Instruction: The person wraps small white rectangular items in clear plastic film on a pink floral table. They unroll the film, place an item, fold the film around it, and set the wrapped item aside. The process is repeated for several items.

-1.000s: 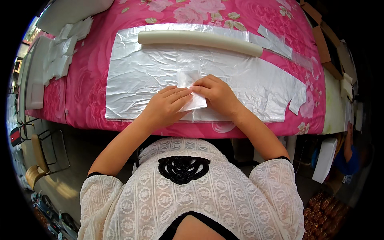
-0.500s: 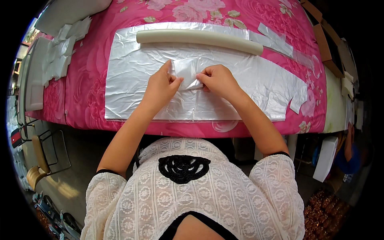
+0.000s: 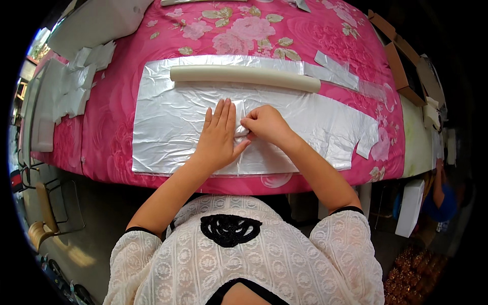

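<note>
My left hand (image 3: 218,139) lies flat, palm down, fingers stretched, thumb splayed toward right; it presses small folded film packet (image 3: 240,110) from left. My right hand (image 3: 269,124) pinches packet's right edge between bent fingers and thumb. Packet rests on wide wrinkled silvery sheet (image 3: 305,117), near its middle, on my side of pale roll (image 3: 244,75). Pink cloth (image 3: 114,132) underneath carries printed roses and leaves (image 3: 249,30). Brown box (image 3: 405,76) stands at far right, too dark to tell whether its sides bear lettering
</note>
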A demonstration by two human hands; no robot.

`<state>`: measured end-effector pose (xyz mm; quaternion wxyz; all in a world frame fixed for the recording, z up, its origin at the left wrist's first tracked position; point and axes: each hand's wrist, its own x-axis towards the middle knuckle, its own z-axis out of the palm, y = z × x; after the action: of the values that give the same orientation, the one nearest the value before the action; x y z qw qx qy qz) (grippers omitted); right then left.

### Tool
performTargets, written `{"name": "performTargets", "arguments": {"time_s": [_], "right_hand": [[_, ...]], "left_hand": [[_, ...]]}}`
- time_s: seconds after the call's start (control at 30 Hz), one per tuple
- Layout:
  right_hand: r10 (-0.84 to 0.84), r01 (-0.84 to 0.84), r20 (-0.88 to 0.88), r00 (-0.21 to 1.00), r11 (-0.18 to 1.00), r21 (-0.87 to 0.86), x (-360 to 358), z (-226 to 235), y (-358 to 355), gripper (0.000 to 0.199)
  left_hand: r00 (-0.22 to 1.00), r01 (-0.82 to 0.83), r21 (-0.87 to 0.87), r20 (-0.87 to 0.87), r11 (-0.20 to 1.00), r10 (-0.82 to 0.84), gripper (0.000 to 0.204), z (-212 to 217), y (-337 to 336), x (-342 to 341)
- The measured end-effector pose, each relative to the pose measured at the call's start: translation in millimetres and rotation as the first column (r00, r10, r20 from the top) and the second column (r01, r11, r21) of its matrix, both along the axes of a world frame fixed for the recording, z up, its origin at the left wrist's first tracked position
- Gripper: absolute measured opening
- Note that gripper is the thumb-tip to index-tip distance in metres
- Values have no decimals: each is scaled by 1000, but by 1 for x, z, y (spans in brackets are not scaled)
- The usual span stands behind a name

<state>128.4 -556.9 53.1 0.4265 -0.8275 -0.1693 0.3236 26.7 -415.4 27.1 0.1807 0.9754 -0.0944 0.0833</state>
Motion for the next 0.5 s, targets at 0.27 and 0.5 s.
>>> {"name": "performTargets", "arguments": {"time_s": [0.27, 0.5], "right_hand": [[41, -3, 302, 952, 992, -126, -16, 7, -5, 29], [463, -71, 549, 696, 805, -589, -6, 29, -6, 23]], "left_hand": [[998, 6, 33, -65, 999, -4, 100, -8, -4, 4], [994, -104, -15, -37, 994, 104, 98, -7, 6, 4]]}}
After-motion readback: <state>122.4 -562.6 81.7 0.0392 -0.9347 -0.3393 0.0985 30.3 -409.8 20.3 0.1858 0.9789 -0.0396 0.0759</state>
